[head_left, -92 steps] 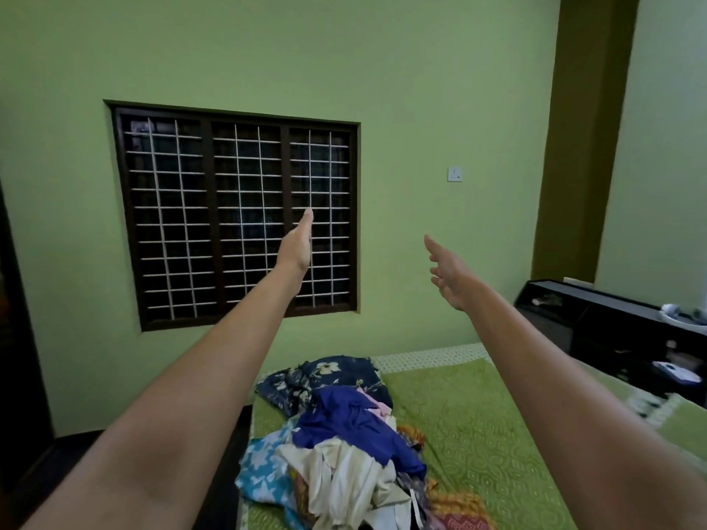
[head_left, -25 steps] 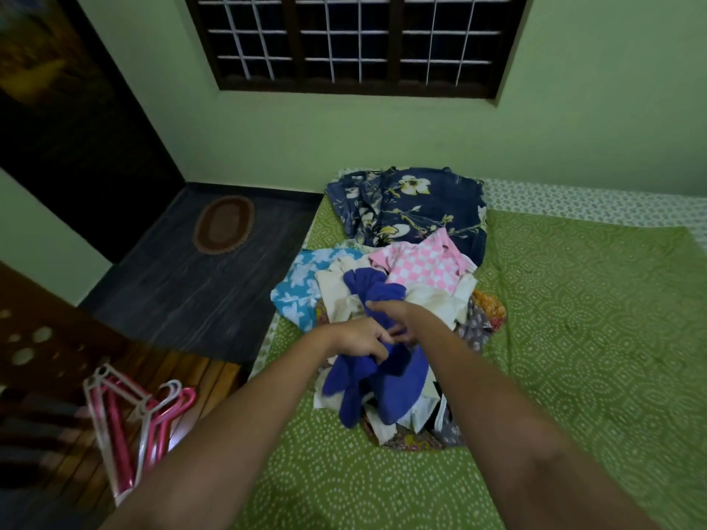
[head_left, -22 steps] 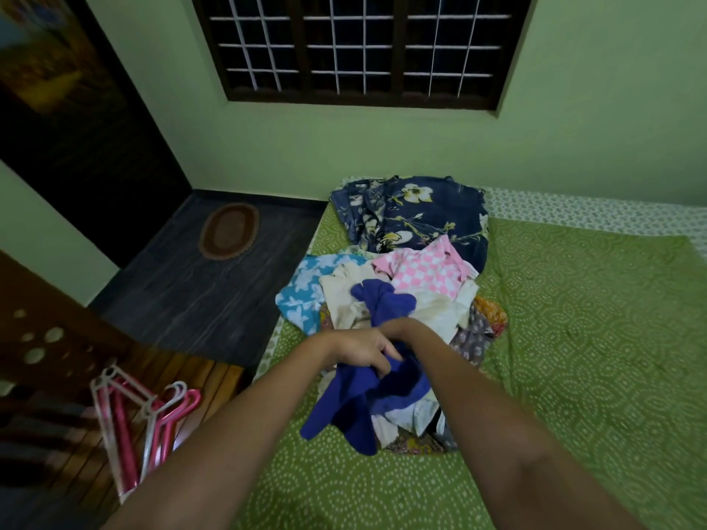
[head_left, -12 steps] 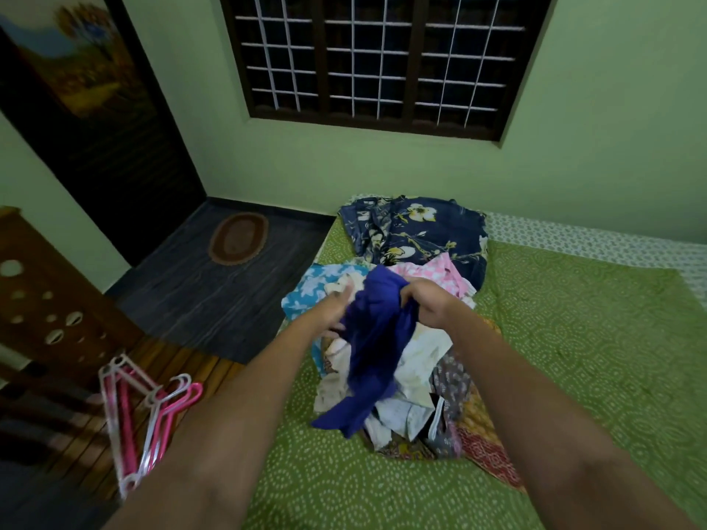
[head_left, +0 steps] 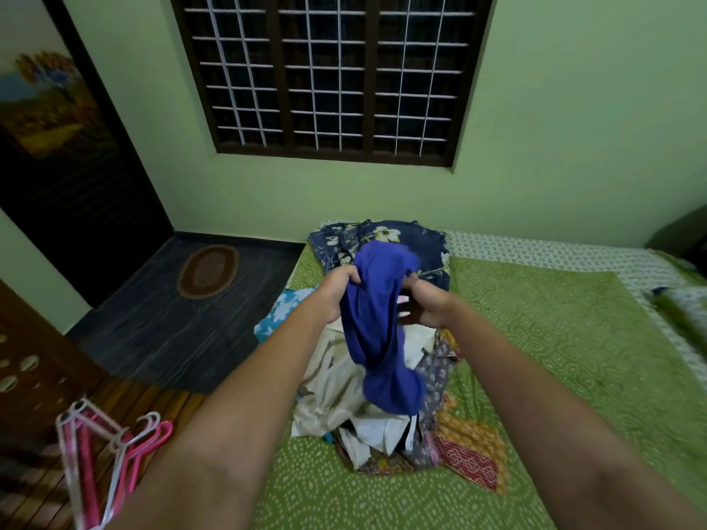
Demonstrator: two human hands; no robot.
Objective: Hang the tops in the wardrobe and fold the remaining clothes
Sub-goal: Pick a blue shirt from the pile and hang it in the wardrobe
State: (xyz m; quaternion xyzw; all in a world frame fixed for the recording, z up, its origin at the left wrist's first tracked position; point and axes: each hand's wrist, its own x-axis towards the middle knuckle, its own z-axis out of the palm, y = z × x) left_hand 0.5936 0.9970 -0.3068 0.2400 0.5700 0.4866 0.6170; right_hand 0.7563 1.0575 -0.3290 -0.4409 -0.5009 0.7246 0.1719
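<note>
A plain blue garment [head_left: 378, 330] hangs in the air above the clothes pile [head_left: 382, 426] on the bed. My left hand [head_left: 336, 292] grips its upper left edge and my right hand [head_left: 422, 304] grips its upper right side, fingers curled into the cloth. The pile holds cream, patterned orange-red, light blue floral and other pieces. A dark navy floral garment [head_left: 382, 239] lies behind it near the wall.
The bed has a green patterned cover [head_left: 574, 338]. Pink and white hangers [head_left: 103, 453] lie on the wooden surface at lower left. A brown oval mat [head_left: 208, 270] lies on the dark floor by the dark door [head_left: 76, 177]. A barred window [head_left: 333, 74] is ahead.
Both hands took the blue garment from the pile and raised it; it now hangs higher and more spread between them. The view has tilted up a little.
</note>
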